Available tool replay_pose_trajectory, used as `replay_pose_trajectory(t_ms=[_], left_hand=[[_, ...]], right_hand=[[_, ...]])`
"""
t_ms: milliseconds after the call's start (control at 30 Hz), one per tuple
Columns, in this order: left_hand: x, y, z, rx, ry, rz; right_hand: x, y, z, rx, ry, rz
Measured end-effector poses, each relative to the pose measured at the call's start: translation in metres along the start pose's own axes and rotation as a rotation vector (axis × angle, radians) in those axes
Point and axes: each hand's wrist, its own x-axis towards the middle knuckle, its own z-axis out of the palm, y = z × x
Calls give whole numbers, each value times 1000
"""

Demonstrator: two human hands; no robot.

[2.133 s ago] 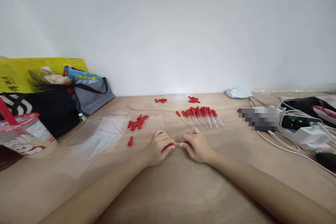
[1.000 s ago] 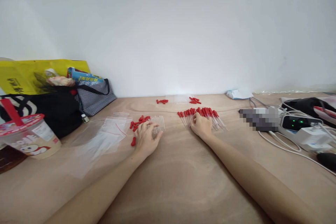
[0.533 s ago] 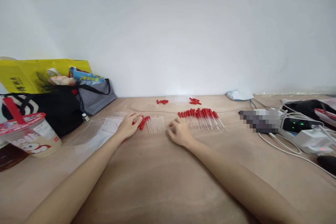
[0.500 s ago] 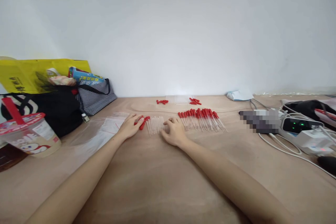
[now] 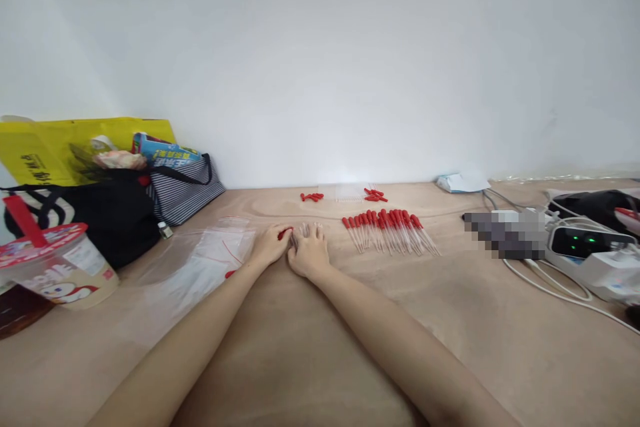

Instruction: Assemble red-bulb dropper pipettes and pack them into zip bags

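My left hand (image 5: 270, 245) lies on the wooden table (image 5: 320, 347) over a pile of red rubber caps, fingers curled down; one red cap (image 5: 285, 232) shows at its fingertips. My right hand (image 5: 309, 250) touches it on the right. Its fingers stretch forward and lie over a row of clear dropper tubes, which they mostly hide. Right of both hands lies a row of several assembled droppers (image 5: 390, 230) with red caps. A single red cap (image 5: 230, 273) rests by my left wrist.
Clear zip bags (image 5: 200, 260) lie to the left, beyond them a lidded drink cup (image 5: 55, 267), a black bag (image 5: 100, 213), a striped bag (image 5: 183, 187) and a yellow bag (image 5: 75, 147). More caps (image 5: 311, 197) sit near the wall. Chargers and cables (image 5: 575, 247) crowd the right.
My hands parted from a joined dropper; the right laid it in the row. The left hand went to the red caps, then the right came back left onto the clear tubes beside it.
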Motion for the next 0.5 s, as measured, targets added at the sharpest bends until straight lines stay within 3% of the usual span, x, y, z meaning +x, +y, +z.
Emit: replay_pose_trajectory(t_ms=[300, 500], left_hand=[[4, 60, 26, -93, 29, 78], [1, 78, 34, -114, 75, 160]], right_hand=[[-10, 40, -17, -54, 38, 66], [-23, 62, -24, -50, 67, 11]])
